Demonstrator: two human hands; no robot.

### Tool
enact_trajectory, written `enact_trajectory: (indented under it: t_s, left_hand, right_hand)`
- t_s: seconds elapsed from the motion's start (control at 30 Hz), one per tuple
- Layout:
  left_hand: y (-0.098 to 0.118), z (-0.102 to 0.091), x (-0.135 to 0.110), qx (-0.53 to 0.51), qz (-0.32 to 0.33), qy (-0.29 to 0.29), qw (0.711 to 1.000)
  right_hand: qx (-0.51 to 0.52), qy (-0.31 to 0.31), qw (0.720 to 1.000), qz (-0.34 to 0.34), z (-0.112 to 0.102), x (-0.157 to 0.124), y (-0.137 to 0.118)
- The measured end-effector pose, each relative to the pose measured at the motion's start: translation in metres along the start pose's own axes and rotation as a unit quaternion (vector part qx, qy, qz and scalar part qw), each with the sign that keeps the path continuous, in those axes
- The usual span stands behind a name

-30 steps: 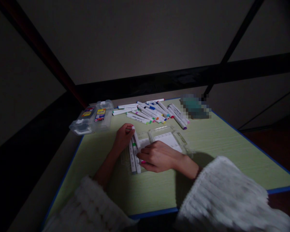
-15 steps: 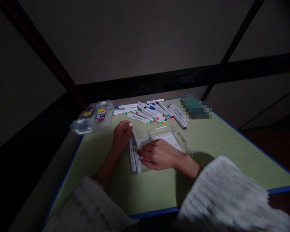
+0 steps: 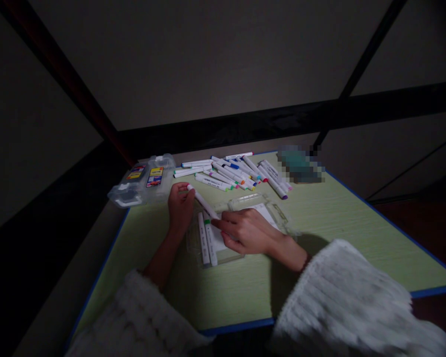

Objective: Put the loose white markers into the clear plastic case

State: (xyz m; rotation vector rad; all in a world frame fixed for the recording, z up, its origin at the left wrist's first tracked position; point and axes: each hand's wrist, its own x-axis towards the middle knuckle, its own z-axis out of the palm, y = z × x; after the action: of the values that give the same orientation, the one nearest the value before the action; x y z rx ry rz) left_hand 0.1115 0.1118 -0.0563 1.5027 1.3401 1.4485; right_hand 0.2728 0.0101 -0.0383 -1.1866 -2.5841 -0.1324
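A white marker [image 3: 204, 202] is held slantwise above a clear plastic case [image 3: 230, 257]. My left hand [image 3: 181, 202] pinches its upper left end. The fingers of my right hand [image 3: 247, 230] close round its lower right end, hiding that tip. Inside the open case, two white markers [image 3: 203, 240] lie side by side at the left, one with a green band. A white paper sheet [image 3: 262, 214] shows in the case, partly covered by my right hand.
Several white markers with coloured ends [image 3: 230, 171] lie in a loose pile at the back of the pale green table [image 3: 342, 218]. At the back left stands another clear case [image 3: 163, 166] with labels. A blurred teal item [image 3: 301, 164] lies at the back right.
My left hand has moved left and slightly up with the marker's upper end, so the marker slants more. My right hand has risen slightly; the pink tip near its fingers no longer shows.
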Motion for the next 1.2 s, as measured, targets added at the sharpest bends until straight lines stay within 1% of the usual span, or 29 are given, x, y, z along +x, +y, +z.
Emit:
enact_trajectory:
  t_s: [0.2,0.5,0.6,0.8,1.03,1.2]
  left_hand:
    - [-0.003,-0.001,0.004,-0.010,-0.009,0.026,1.000]
    - [-0.002,-0.003,0.005,-0.029,-0.019,0.042,0.999]
    - [-0.003,-0.003,0.006,-0.033,-0.019,0.041,0.998]
    - [-0.004,-0.002,0.005,-0.042,-0.022,0.025,0.999]
    - [-0.003,-0.001,0.004,-0.040,-0.028,0.022,0.999]
    - [-0.003,-0.001,0.003,-0.040,-0.013,0.014,0.999]
  right_hand:
    - [-0.002,-0.009,1.000,0.023,-0.003,0.000,0.002]
    - [-0.021,-0.030,0.998,0.059,-0.006,0.001,0.005]
    - [-0.021,-0.019,0.997,0.075,-0.005,0.000,0.007]
    - [-0.004,0.025,0.992,0.121,-0.003,0.000,0.013]
    - [-0.020,0.046,0.984,0.174,-0.002,0.000,0.020]
    - [-0.023,0.041,0.977,0.208,-0.003,-0.001,0.024]
